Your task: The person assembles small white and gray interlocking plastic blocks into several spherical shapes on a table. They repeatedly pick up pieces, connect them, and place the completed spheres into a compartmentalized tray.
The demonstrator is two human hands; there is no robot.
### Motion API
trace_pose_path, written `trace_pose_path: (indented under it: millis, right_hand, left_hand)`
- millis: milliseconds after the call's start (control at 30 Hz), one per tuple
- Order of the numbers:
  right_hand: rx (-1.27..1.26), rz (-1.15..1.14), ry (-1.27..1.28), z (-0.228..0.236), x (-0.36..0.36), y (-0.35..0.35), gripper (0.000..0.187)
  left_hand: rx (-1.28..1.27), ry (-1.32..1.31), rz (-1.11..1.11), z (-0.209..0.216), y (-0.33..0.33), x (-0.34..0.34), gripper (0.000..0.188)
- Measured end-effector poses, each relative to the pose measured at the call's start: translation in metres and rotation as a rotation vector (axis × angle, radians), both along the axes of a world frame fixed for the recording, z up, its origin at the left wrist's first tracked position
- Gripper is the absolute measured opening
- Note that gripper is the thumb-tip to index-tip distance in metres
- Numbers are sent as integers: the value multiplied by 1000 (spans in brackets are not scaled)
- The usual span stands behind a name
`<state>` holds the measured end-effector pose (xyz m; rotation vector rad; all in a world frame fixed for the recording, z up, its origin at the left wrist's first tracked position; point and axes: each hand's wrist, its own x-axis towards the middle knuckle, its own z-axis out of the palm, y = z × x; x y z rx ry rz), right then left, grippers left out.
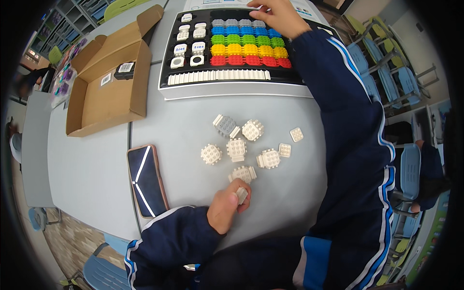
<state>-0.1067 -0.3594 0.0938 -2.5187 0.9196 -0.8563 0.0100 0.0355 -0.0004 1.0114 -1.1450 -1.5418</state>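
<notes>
My left hand [223, 209] is closed on a small white block [241, 195] just above the table. Right beyond it lies a white studded block [242, 174]. My right hand [278, 17] reaches over the far side of the black-lined kit box [232, 91], its fingers apart next to the row of grey studded blocks [232, 23]; nothing shows between them. Around the middle of the table lie a grey block with white strips [225, 125], several white studded blocks [237, 149] and two flat white square pieces [296, 135].
Inside the kit box are rows of blue, green, yellow and red blocks [251, 60], white modules [180, 50] and a line of white strips [217, 75]. An open cardboard box [107, 99] stands at the left. Nearer to me lies a phone [148, 181].
</notes>
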Motion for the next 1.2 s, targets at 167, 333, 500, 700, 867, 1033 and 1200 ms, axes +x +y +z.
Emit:
trace_pose_path:
  millis: [167, 333, 500, 700, 867, 1033, 1200]
  right_hand:
    - [1, 501, -70, 22, -23, 179, 30]
    - [74, 625, -67, -6, -61, 291, 46]
    - [108, 425, -200, -43, -75, 318, 48]
    - [216, 378, -292, -67, -88, 323, 46]
    - [73, 412, -344, -68, -88, 322, 47]
    - [-84, 431, -302, -67, -90, 322, 47]
    - [-138, 322, -185, -37, -105, 283, 45]
  left_hand:
    - [-41, -11, 103, -2, 5, 0, 63]
    - [-165, 46, 105, -1, 1, -6, 54]
    - [-203, 14, 30, -17, 2, -3, 43]
    - [-181, -1, -72, -19, 6, -7, 54]
    - [-93, 3, -169, -15, 9, -3, 43]
    - [-83, 35, -212, -20, 7, -4, 47]
    - [-148, 6, -237, -11, 7, -3, 46]
